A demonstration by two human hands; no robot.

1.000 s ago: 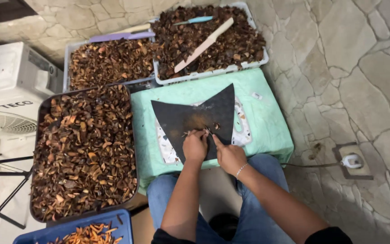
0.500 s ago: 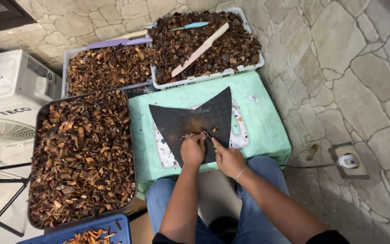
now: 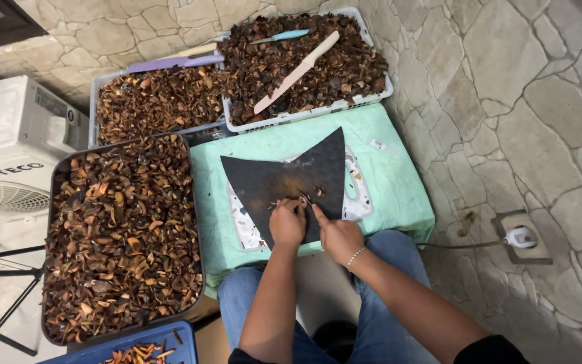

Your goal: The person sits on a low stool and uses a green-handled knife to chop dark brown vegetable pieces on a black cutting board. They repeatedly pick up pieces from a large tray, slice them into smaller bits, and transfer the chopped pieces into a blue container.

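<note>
— Dried brown piece (image 3: 296, 200), where is it exactly?

— Pinched under the fingers (image 3: 299, 205) of the left hand (image 3: 286, 224), on the black mat (image 3: 284, 176) that lies over the white speckled cutting board (image 3: 355, 200). Both sit on the bench, which is draped in a green cloth (image 3: 392, 182).

— And the right hand (image 3: 338, 236)?

— Its fingers are closed round a small blade (image 3: 304, 197), forefinger stretched along it, tip right beside the piece. How the blade meets the piece is too small to tell.

— What else is on the mat?

— One small dark bit (image 3: 318, 191), just beside the hands, plus a brownish smear of crumbs.

— How much looks handled so far?

— Hard to judge. A large dark tray (image 3: 57, 176) at the left is heaped with brown pieces, and a grey crate (image 3: 93, 101) and a white crate (image 3: 385, 87) beyond the bench are also full. Which heap is finished and which is waiting I cannot tell. A blue bin (image 3: 183, 331) at the bottom edge holds a few orange-brown strips.

— Spare tools?

— A cream knife (image 3: 298, 71) and a blue-handled one (image 3: 281, 37) lie on the white crate's load, a purple one (image 3: 170, 64) across the grey crate.
</note>
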